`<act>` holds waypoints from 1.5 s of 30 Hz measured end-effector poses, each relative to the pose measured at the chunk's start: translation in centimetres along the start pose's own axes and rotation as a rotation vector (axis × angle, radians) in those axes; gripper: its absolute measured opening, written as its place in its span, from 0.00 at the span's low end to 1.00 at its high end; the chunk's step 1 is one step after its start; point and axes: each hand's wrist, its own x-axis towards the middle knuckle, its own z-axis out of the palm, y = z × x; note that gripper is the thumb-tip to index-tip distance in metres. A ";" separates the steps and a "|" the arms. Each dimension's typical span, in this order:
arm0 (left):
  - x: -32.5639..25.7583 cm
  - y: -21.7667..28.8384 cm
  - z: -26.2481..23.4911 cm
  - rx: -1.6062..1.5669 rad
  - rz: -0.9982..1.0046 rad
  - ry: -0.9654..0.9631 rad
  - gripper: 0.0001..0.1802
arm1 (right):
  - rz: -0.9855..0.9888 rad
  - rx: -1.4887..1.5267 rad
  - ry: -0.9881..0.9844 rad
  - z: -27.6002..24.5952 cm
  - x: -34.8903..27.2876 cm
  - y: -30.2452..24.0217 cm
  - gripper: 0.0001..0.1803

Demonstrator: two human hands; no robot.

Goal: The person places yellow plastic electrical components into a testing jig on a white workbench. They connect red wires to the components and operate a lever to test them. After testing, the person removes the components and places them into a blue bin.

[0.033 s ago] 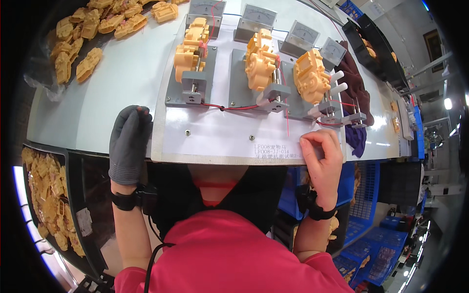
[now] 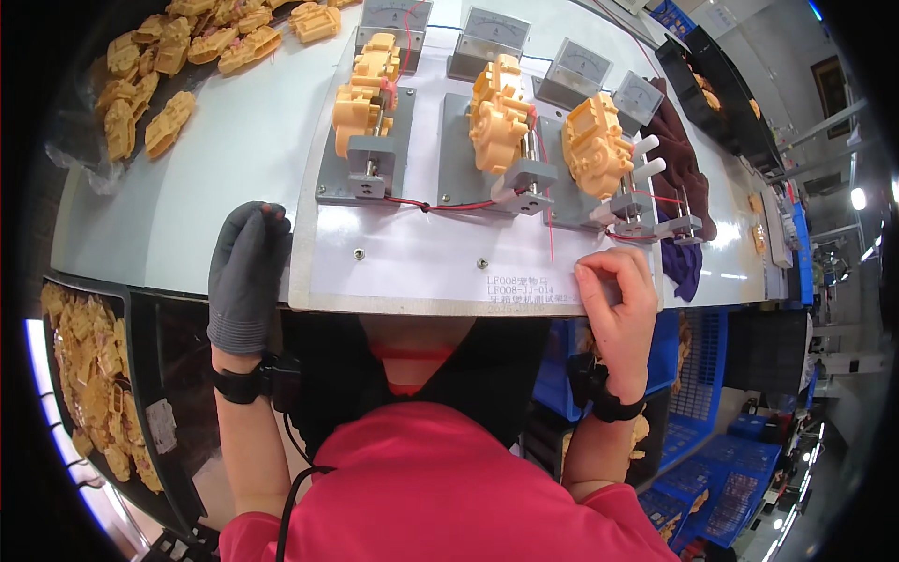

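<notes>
My left hand (image 2: 245, 281), in a dark grey glove with bare fingertips, rests on the white tabletop left of a test board (image 2: 403, 281). Its fingers are loosely curled together, and I see nothing in them. At the board's near right corner lies my bare right hand (image 2: 623, 304), thumb and forefinger bent toward each other, with nothing visible between them. Three orange plastic gear housings stand in grey fixtures on the board: a left housing (image 2: 365, 103), a middle housing (image 2: 499, 117) and a right housing (image 2: 596, 145). Neither hand touches them.
Several grey analog meters, one a meter (image 2: 490, 42), stand behind the fixtures. Loose orange housings (image 2: 173, 47) are heaped at the far left, and a black bin (image 2: 140, 375) holds more. A dark cloth (image 2: 679, 150) lies right of the board. Red wires (image 2: 440, 208) cross it.
</notes>
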 end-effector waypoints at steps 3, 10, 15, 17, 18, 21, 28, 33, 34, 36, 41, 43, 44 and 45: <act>0.1 0.0 -0.1 -0.003 0.003 -0.008 0.11 | -0.001 -0.011 -0.021 -0.2 0.1 0.0 0.06; 0.0 0.0 0.0 -0.011 0.010 -0.017 0.12 | -0.021 -0.019 -0.027 -0.4 0.1 0.0 0.06; 0.1 0.0 0.0 -0.015 0.015 -0.027 0.12 | -0.025 -0.018 -0.028 -0.4 0.1 0.0 0.05; 0.1 -0.1 -0.1 -0.011 0.019 -0.028 0.12 | -0.025 -0.019 -0.027 -0.3 0.1 0.0 0.05; 0.1 -0.1 -0.1 -0.009 0.020 -0.030 0.12 | -0.023 -0.020 -0.025 -0.3 0.1 -0.1 0.05; 0.3 -0.2 -0.4 -0.014 0.016 -0.046 0.12 | -0.034 -0.027 -0.018 -0.3 0.0 0.0 0.05; 0.1 0.1 0.2 -0.008 0.022 -0.033 0.12 | -0.024 -0.011 -0.022 -0.3 0.1 0.1 0.05; 0.2 0.0 -0.1 -0.020 0.014 -0.039 0.12 | -0.028 -0.006 -0.015 -0.2 0.1 0.1 0.05; 0.3 0.0 -0.2 -0.019 0.013 -0.045 0.12 | -0.026 -0.004 -0.011 -0.2 0.0 0.1 0.05; 0.4 -0.1 -0.3 -0.017 0.015 -0.054 0.12 | -0.025 0.001 -0.005 -0.2 0.0 0.2 0.05; 0.5 -0.2 -0.4 -0.033 0.018 -0.038 0.13 | -0.039 -0.001 -0.013 -0.2 0.0 0.3 0.05; 0.5 -0.2 -0.5 -0.038 0.018 -0.038 0.13 | -0.040 0.001 -0.016 -0.2 0.0 0.3 0.05; 0.5 -0.2 -0.5 -0.039 0.017 -0.038 0.13 | -0.040 0.003 -0.017 -0.2 0.0 0.3 0.05; 0.5 -0.2 -0.5 -0.040 0.015 -0.039 0.13 | -0.039 0.005 -0.018 -0.2 0.0 0.3 0.05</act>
